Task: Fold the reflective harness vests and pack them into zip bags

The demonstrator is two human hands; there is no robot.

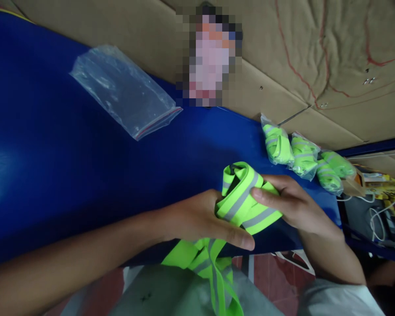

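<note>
A neon-green reflective strap (240, 197) with a grey stripe is partly rolled into a bundle between my two hands. My left hand (204, 219) cups the bundle from the left, its thumb stretched along the lower side. On the right, my right hand (286, 197) pinches the bundle, with the thumb on top and the fingers behind, mostly hidden. A dark piece shows inside the roll near its top. Loose lengths of the strap hang below my left hand, over the table edge and across my lap.
A clear zip bag (125, 92) lies flat on the blue table (69, 175). Several bagged green straps (304, 156) line the table's back right. A blurred-out phone-shaped object (210, 61) leans at the back against brown cardboard (134, 30). Cables and boxes (382, 188) crowd the far right.
</note>
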